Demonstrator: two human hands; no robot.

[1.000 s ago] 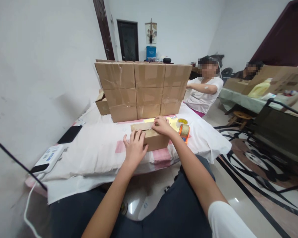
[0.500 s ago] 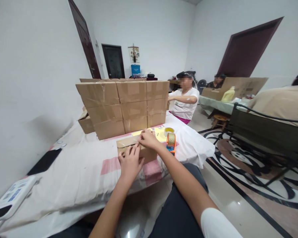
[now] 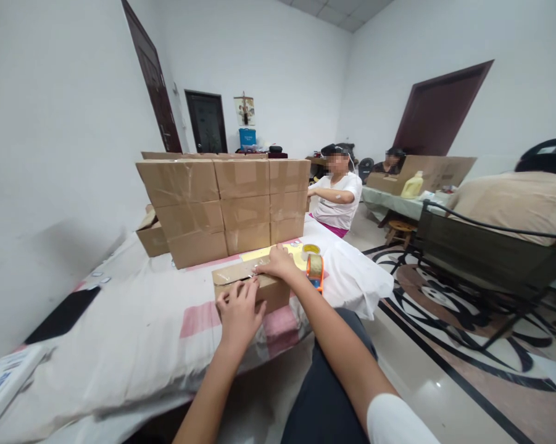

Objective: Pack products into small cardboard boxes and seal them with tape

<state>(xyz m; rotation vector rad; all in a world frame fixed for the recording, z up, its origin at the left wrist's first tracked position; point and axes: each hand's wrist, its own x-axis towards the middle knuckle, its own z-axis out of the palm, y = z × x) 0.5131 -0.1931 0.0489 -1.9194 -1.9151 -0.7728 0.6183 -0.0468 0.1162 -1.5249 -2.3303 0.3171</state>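
Observation:
A small brown cardboard box (image 3: 276,295) lies on the cloth-covered table in front of me, with clear tape across its top and a dark gap along one top edge. My left hand (image 3: 239,313) rests on its near left side, fingers spread over the top edge. Across the top lies my right hand (image 3: 280,264), thumb stretched out over the tape and fingers reaching to the far side. Neither hand grips anything. Just right of the box are an orange and blue tape dispenser (image 3: 315,271) and a loose tape roll (image 3: 310,249). Part of a yellow sheet (image 3: 254,253) shows behind the box.
A stacked wall of cardboard boxes (image 3: 194,213) stands behind, with an open box (image 3: 153,239) at its left. A black flat item (image 3: 63,314) lies at the table's left. Beyond the stack sits a person in white (image 3: 340,200). A folding chair (image 3: 481,271) stands right.
My right thumb has stretched out to the left along the tape on the box top. My left hand stays on the near left side. The view has tilted up slightly and shifted right.

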